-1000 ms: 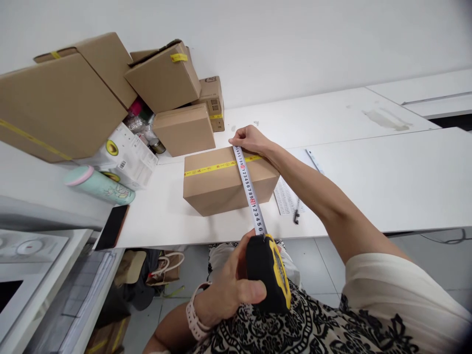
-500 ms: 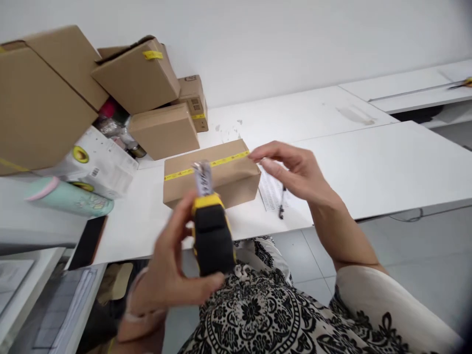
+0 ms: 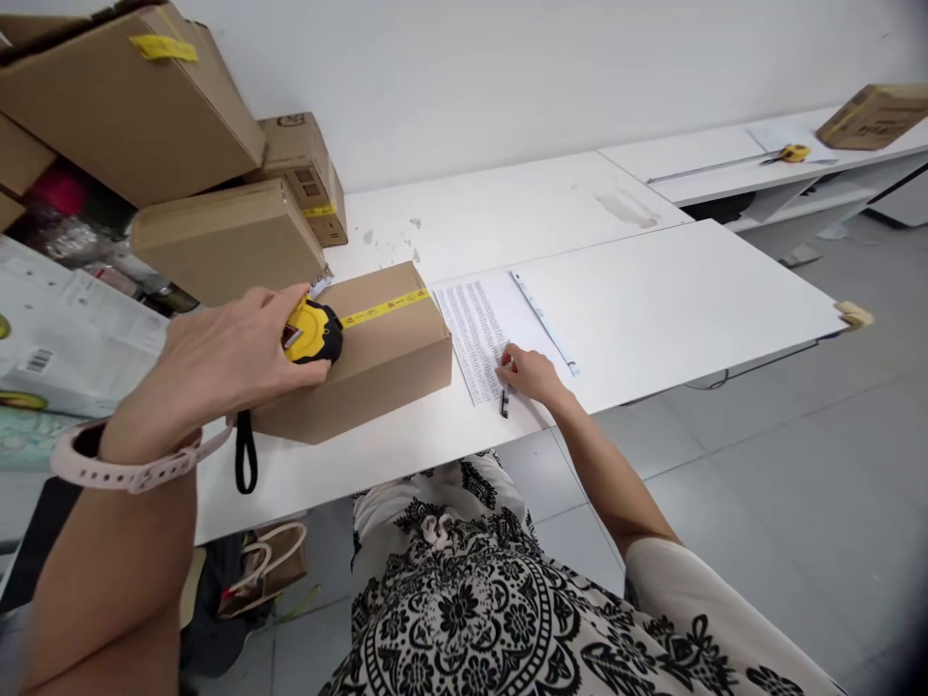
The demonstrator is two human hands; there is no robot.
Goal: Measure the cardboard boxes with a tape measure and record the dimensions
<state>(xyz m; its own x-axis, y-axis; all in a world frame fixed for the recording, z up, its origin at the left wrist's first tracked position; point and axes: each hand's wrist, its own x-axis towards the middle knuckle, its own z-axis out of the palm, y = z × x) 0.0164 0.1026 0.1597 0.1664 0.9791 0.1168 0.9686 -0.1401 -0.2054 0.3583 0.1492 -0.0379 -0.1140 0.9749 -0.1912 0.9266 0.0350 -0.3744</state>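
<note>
The left hand (image 3: 224,353), with a pale pink wristband (image 3: 156,471) behind it, grips a yellow-and-black tape measure (image 3: 313,331) over the left part of a closed cardboard box (image 3: 388,348); whether the tape measure touches the box cannot be told. A black strap (image 3: 246,464) hangs in a loop below that hand. The box rests on the white bench (image 3: 674,300), with yellow printed tape (image 3: 384,308) running along its top. Just right of the box lies a sheet of printed paper (image 3: 471,333). Over it, the right hand (image 3: 535,375) has its fingers curled at the upper end of a dark pen (image 3: 504,402); whether they have closed on it cannot be told. Farther right, a narrow pale strip (image 3: 543,324) lies slantwise. Other cartons (image 3: 224,237) stand behind the box, to the left.
</note>
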